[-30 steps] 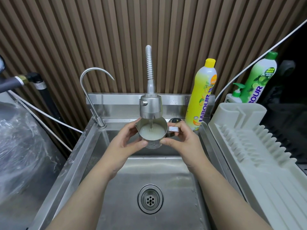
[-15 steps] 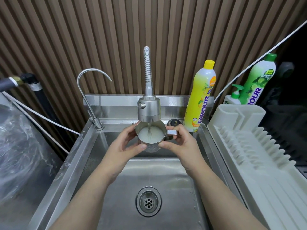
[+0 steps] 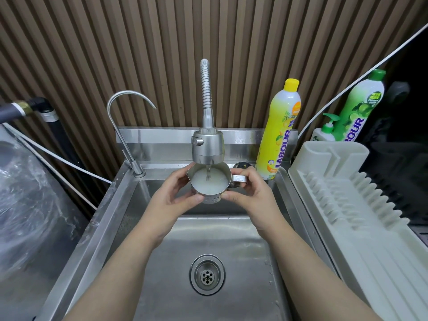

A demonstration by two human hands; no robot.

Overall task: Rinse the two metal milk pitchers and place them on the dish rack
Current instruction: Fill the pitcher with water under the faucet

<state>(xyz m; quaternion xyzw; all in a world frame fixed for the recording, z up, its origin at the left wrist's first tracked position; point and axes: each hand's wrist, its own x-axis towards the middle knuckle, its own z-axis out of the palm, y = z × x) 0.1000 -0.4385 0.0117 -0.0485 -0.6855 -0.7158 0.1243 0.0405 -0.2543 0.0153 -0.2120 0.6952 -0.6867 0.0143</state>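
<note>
A small metal milk pitcher (image 3: pixel 209 197) is held upright over the steel sink (image 3: pixel 129 205), right under the flexible tap's spray head (image 3: pixel 208 148). A thin stream of water runs into it, and cloudy white water fills it near the rim. My left hand (image 3: pixel 172 200) wraps its left side by the spout. My right hand (image 3: pixel 251 195) grips its right side at the handle. Only one pitcher is in view. The white dish rack (image 3: pixel 347 205) stands at the right of the sink with nothing on it.
A thin gooseneck tap (image 3: pixel 126 126) rises at the sink's back left. A yellow detergent bottle (image 3: pixel 281 130), a green one (image 3: pixel 361 107) and a small pump bottle (image 3: pixel 325 133) stand behind the rack. The drain (image 3: pixel 206 274) lies below. Plastic wrap (image 3: pixel 27 205) covers something at left.
The cloudy water level in the pitcher has risen a little. Both hands keep the same hold under the running tap.
</note>
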